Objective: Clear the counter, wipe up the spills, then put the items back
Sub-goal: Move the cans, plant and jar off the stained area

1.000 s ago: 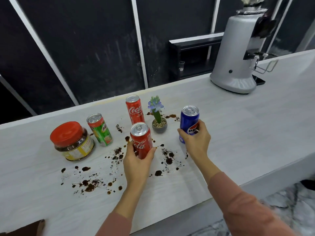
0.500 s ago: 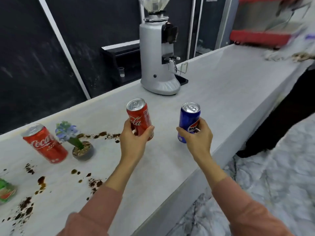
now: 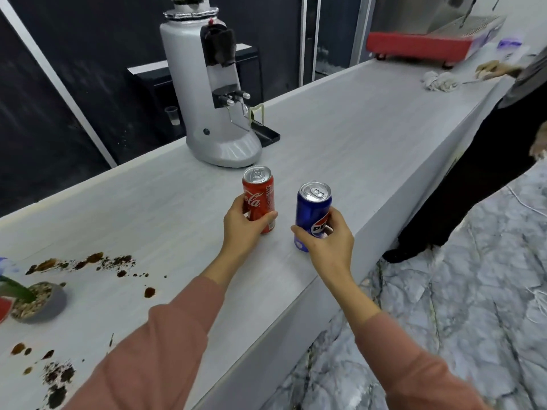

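My left hand [image 3: 244, 229] grips a red Coca-Cola can [image 3: 259, 196], held upright just in front of the grinder. My right hand [image 3: 327, 241] holds a blue Pepsi can [image 3: 312, 211] upright near the counter's front edge. Both cans sit low over the pale counter [image 3: 355, 137]; whether they touch it I cannot tell. Brown coffee spills [image 3: 88, 261] spread over the counter at the left. A small potted plant [image 3: 35, 300] stands at the far left edge, with a sliver of another red can beside it.
A silver coffee grinder [image 3: 213, 93] stands behind the cans. A crumpled grey cloth [image 3: 441, 81] lies far right on the counter, near another person's hand [image 3: 491, 69]. That person stands by the counter's right end. A red machine [image 3: 420, 45] sits at the back right.
Both hands have carried the two cans from the spill area to the right, to a spot in front of the grinder. The view has swung right with them.
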The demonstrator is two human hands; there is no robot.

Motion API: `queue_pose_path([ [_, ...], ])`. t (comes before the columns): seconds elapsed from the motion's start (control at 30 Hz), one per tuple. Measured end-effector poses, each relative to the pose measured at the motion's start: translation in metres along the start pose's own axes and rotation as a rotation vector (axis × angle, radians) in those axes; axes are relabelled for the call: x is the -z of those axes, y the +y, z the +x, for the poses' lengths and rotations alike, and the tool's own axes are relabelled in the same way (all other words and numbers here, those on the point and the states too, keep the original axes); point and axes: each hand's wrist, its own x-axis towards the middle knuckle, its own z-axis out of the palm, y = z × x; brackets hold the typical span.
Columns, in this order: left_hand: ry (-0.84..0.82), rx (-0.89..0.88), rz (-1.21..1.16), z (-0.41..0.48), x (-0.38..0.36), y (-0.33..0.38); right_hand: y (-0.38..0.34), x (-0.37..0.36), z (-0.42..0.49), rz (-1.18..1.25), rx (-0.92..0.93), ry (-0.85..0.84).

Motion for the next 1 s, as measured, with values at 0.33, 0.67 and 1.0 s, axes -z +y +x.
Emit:
queue_pose_path([
  [0.33,0.102,0.033,-0.011,-0.018,0.008,-0.006,0.014,0.013,-0.041,0.040,-0.039,0.176],
  [0.67,0.632,-0.015,-0.103,-0.117,0.125,-0.021,-0.012,-0.085,-0.108,0.044,0.109,-0.408],
  [1.0,0.988,0.134,0.053,-0.178,0.300,-0.079,-0.037,-0.250,-0.206,-0.008,0.173,-0.788],
])
